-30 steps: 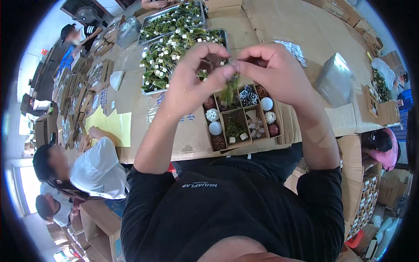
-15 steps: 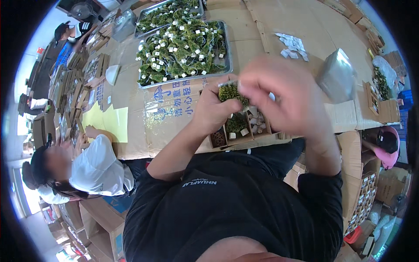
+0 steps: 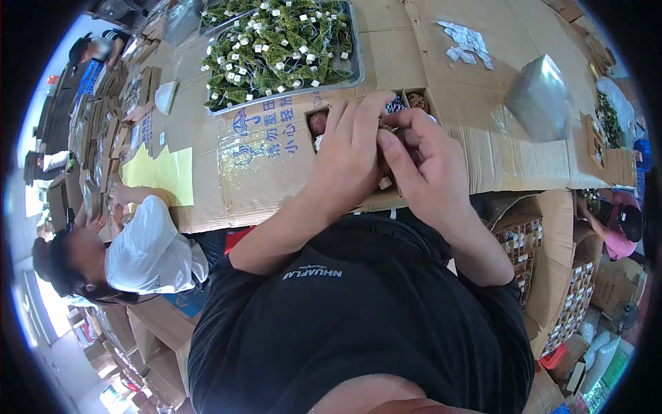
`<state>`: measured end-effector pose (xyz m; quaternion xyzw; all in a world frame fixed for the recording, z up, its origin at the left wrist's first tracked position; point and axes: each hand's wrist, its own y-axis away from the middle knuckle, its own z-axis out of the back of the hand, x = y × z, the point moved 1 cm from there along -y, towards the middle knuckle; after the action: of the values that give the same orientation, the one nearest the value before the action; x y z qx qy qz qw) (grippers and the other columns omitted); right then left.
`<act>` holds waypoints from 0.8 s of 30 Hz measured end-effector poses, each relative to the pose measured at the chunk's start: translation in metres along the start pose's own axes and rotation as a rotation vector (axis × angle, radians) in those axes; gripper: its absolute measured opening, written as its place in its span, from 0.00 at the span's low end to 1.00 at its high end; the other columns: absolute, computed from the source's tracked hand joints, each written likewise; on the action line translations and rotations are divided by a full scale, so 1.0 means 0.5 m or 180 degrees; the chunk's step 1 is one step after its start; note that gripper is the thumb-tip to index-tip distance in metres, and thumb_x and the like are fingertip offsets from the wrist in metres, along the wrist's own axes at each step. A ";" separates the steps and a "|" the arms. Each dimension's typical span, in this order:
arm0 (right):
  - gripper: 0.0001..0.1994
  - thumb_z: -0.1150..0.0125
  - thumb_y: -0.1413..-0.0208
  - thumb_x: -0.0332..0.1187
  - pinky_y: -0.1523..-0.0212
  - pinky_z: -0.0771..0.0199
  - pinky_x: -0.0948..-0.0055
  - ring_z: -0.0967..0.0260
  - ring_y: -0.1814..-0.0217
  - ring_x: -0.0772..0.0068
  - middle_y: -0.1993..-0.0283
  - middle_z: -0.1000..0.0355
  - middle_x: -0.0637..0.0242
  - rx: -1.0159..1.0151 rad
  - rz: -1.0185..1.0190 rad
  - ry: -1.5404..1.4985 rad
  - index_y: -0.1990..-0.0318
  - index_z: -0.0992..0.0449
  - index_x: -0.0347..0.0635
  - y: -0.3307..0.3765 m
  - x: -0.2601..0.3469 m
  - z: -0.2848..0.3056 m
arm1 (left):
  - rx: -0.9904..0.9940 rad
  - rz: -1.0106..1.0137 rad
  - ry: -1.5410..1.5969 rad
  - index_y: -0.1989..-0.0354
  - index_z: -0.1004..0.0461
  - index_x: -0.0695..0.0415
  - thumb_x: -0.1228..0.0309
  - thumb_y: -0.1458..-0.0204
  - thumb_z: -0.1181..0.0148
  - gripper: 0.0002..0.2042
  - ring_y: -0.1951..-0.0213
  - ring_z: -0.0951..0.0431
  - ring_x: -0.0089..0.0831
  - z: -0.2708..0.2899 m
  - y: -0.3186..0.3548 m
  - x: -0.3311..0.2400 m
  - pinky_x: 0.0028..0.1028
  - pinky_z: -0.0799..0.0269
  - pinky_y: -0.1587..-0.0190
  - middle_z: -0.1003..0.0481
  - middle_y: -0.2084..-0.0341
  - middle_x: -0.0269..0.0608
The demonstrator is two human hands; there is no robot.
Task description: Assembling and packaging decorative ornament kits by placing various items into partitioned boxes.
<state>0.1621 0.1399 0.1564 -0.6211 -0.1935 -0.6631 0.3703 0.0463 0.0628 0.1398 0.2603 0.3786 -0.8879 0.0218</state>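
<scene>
A compartmented cardboard gift box [image 3: 408,103] lies at the near edge of the cardboard-covered table [image 3: 276,159]. It holds small ornaments, among them a red ball [image 3: 317,123]. My left hand [image 3: 348,155] lies across the box with its fingers stretched over the compartments. Whatever sits under that hand is hidden. My right hand [image 3: 424,165] meets it from the right, thumb and fingers pinched on a small brownish piece [image 3: 383,127] at the left fingertips. Most of the box is covered by both hands.
A metal tray [image 3: 357,65] of green sprigs with white tags stands behind the box. A clear plastic bag [image 3: 545,96], loose white tags [image 3: 469,38] and yellow paper [image 3: 162,172] lie on the table. A person in white [image 3: 148,248] sits at left. Filled boxes [image 3: 524,241] stack at right.
My hands have come down from mid-air onto the box. The green sprig seen between my fingers earlier is out of sight now. The view has tilted toward my body.
</scene>
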 end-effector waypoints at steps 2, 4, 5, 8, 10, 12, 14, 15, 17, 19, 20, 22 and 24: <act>0.10 0.39 0.39 0.32 0.77 0.34 0.73 0.32 0.80 0.76 0.77 0.28 0.61 0.0076 -0.0233 0.0109 0.60 0.28 0.34 0.011 -0.003 0.004 | 0.0207 -0.0066 -0.0065 0.42 0.37 0.66 0.81 0.57 0.42 0.28 0.59 0.29 0.49 0.001 0.006 0.015 0.42 0.32 0.53 0.28 0.58 0.50; 0.10 0.41 0.38 0.33 0.77 0.34 0.72 0.32 0.80 0.75 0.79 0.28 0.61 0.0169 -0.0479 0.0205 0.61 0.28 0.33 0.023 -0.006 0.016 | 0.0600 -0.0190 -0.0169 0.39 0.39 0.67 0.77 0.53 0.44 0.29 0.59 0.29 0.48 0.015 0.011 0.019 0.40 0.31 0.53 0.27 0.62 0.49; 0.11 0.43 0.36 0.35 0.78 0.35 0.72 0.33 0.81 0.76 0.80 0.29 0.63 0.0671 -0.0894 0.0219 0.62 0.29 0.33 0.031 -0.010 0.025 | 0.0837 -0.0228 -0.0038 0.38 0.39 0.66 0.76 0.53 0.44 0.29 0.59 0.28 0.47 0.016 0.021 0.024 0.40 0.31 0.53 0.27 0.63 0.47; 0.16 0.50 0.32 0.39 0.82 0.41 0.77 0.38 0.83 0.81 0.83 0.33 0.69 0.1415 -0.1486 -0.0381 0.67 0.28 0.34 0.062 -0.025 0.030 | 0.1301 -0.0461 0.0188 0.38 0.35 0.59 0.77 0.58 0.39 0.32 0.59 0.27 0.47 0.037 0.030 0.018 0.38 0.29 0.54 0.27 0.63 0.46; 0.17 0.51 0.31 0.39 0.84 0.46 0.82 0.42 0.85 0.85 0.84 0.35 0.73 0.1583 -0.2474 -0.1813 0.70 0.27 0.37 0.079 -0.027 0.027 | 0.1832 -0.0911 0.0236 0.39 0.34 0.58 0.74 0.57 0.39 0.31 0.56 0.27 0.45 0.045 0.033 0.020 0.37 0.28 0.53 0.26 0.61 0.45; 0.18 0.51 0.30 0.40 0.85 0.48 0.84 0.45 0.86 0.87 0.84 0.36 0.74 0.1433 -0.2510 -0.2052 0.70 0.26 0.37 0.096 -0.034 0.017 | 0.1811 -0.1061 0.0277 0.40 0.33 0.57 0.72 0.59 0.36 0.31 0.50 0.27 0.45 0.046 0.030 0.028 0.39 0.30 0.48 0.27 0.55 0.46; 0.18 0.51 0.30 0.40 0.85 0.48 0.83 0.44 0.86 0.87 0.84 0.34 0.73 0.0800 -0.2343 -0.1667 0.67 0.24 0.36 0.104 -0.037 0.004 | 0.1749 -0.0860 0.0394 0.41 0.33 0.58 0.69 0.58 0.33 0.32 0.45 0.29 0.46 0.056 0.013 0.027 0.43 0.34 0.42 0.29 0.50 0.47; 0.18 0.51 0.30 0.40 0.85 0.48 0.83 0.44 0.86 0.87 0.84 0.34 0.73 0.0778 -0.2347 -0.1685 0.67 0.24 0.36 0.109 -0.039 -0.004 | 0.1951 -0.0835 0.0239 0.39 0.34 0.59 0.65 0.59 0.30 0.35 0.39 0.32 0.47 0.069 0.012 0.037 0.46 0.40 0.36 0.33 0.42 0.49; 0.18 0.51 0.30 0.40 0.85 0.47 0.83 0.43 0.87 0.87 0.83 0.32 0.71 0.0601 -0.2430 -0.1552 0.64 0.22 0.35 0.118 -0.045 -0.014 | 0.2097 -0.0883 0.0190 0.38 0.35 0.59 0.64 0.59 0.31 0.36 0.37 0.34 0.48 0.088 0.013 0.042 0.46 0.41 0.34 0.34 0.39 0.50; 0.17 0.51 0.30 0.40 0.85 0.46 0.83 0.43 0.87 0.86 0.83 0.31 0.70 0.0595 -0.2553 -0.1385 0.63 0.21 0.35 0.124 -0.050 -0.022 | 0.2473 -0.0861 0.0186 0.34 0.39 0.61 0.62 0.61 0.32 0.42 0.32 0.40 0.49 0.095 0.026 0.047 0.44 0.46 0.31 0.41 0.33 0.53; 0.17 0.52 0.30 0.39 0.85 0.45 0.83 0.42 0.87 0.86 0.82 0.30 0.70 0.0508 -0.2474 -0.1406 0.62 0.21 0.35 0.127 -0.055 -0.027 | 0.2479 -0.0861 0.0207 0.34 0.39 0.61 0.62 0.61 0.32 0.42 0.32 0.40 0.49 0.090 0.036 0.047 0.44 0.46 0.31 0.41 0.33 0.53; 0.17 0.53 0.30 0.39 0.85 0.43 0.82 0.42 0.87 0.86 0.81 0.29 0.69 0.0422 -0.2407 -0.1429 0.61 0.22 0.34 0.128 -0.057 -0.030 | 0.2670 -0.0804 0.0192 0.33 0.42 0.63 0.63 0.61 0.33 0.43 0.30 0.43 0.45 0.078 0.057 0.049 0.42 0.48 0.29 0.41 0.33 0.52; 0.17 0.53 0.30 0.40 0.86 0.43 0.85 0.40 0.88 0.84 0.81 0.29 0.67 0.0567 -0.2625 -0.1292 0.62 0.23 0.35 0.121 -0.051 -0.029 | 0.2740 -0.0697 0.0020 0.32 0.43 0.64 0.62 0.62 0.33 0.45 0.29 0.44 0.45 0.070 0.068 0.048 0.41 0.50 0.29 0.42 0.32 0.52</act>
<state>0.1953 0.0968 0.1171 -0.5753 -0.5488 -0.6009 0.0823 0.0182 0.0184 0.1261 0.2067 -0.0002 -0.9610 -0.1839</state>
